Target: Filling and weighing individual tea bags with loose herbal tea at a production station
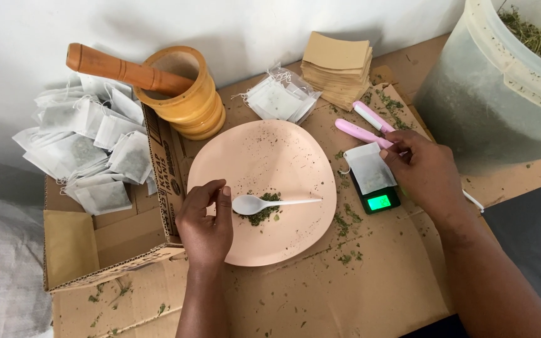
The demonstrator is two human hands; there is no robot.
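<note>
Crowding hands: mortar (189,94) | filled bags (89,150) | tub (489,106) | sealer (367,128)

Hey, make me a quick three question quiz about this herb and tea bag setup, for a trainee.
1. True or false: the white plastic spoon lies on the pink plate beside a small heap of dried herb.
2. What does the right hand hold over the small scale?
A. a pestle
B. a white tea bag
C. a brown envelope
3. Where does the wooden pestle rest?

Key
1. True
2. B
3. In the wooden mortar, leaning out to the left.
</note>
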